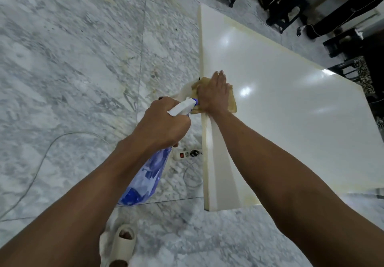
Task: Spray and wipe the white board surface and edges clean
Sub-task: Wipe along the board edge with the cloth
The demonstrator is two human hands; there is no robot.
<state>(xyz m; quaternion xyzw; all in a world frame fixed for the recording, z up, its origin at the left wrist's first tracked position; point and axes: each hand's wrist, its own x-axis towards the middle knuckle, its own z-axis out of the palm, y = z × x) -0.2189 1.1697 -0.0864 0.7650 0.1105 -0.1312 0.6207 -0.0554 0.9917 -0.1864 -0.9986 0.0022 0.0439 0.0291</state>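
Observation:
The glossy white board (291,104) lies flat, raised above the marble floor, with yellowish tape marks along its edges. My right hand (214,92) presses a tan cloth (232,102) flat onto the board at its left edge. My left hand (164,121) grips a blue-and-clear spray bottle (145,181) by its white trigger head (182,106). The nozzle points toward the cloth and the board's left edge. Part of the cloth is hidden under my right hand.
A white power strip (188,154) with a plug and cords lies on the floor beside the board's left edge. Black stools (286,7) and dark furniture stand at the far right. My foot in a cream slipper (120,246) is at the bottom.

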